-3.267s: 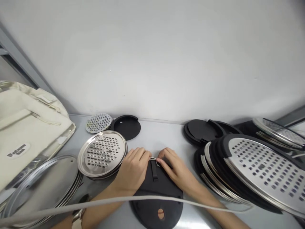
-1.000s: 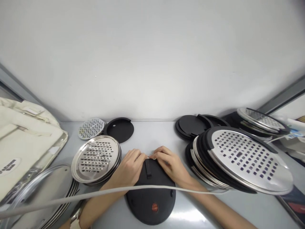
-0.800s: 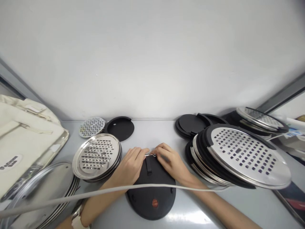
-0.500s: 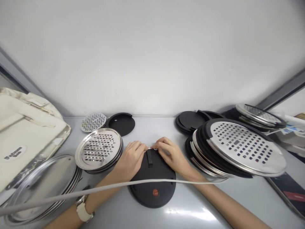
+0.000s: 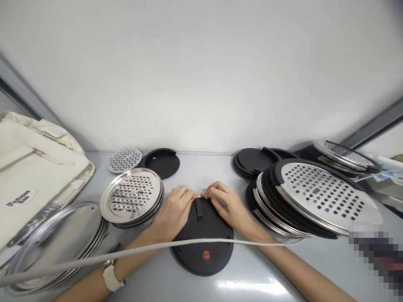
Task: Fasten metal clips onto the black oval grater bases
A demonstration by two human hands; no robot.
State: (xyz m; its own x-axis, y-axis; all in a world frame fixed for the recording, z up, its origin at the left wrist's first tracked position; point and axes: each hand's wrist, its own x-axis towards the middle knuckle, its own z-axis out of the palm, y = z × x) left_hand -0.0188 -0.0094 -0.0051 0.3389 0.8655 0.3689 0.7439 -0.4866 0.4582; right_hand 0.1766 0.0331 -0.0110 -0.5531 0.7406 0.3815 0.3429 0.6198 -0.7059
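Black disc [image 5: 203, 239], round and flat, lies on the grey table [image 5: 252, 281] straight in front of the person, its far edge under both hands. A short black strap [image 5: 199, 209] runs along its middle, pointing from the far rim toward the person, and a small orange spot [image 5: 206, 254] sits near the close rim. At the strap's far end a small metal ring [image 5: 201, 196] is pinched between the fingertips of the left hand [image 5: 174, 212] and the right hand [image 5: 226, 207], both closed narrowly on it with palms resting on the disc. Bare table lies open just beyond the hands up to the white wall [image 5: 201, 84], and also on the near side of the disc. To the left, just beside the left hand, stands a stack of perforated steel plates [image 5: 132, 197]; further left lie plain steel lids [image 5: 59, 239] and a cream bag [image 5: 31, 176]. To the right, near the right hand, a leaning pile of black rings and perforated plates [image 5: 315, 201] crowds that side. A white cord [image 5: 94, 260] crosses above both forearms and the disc.
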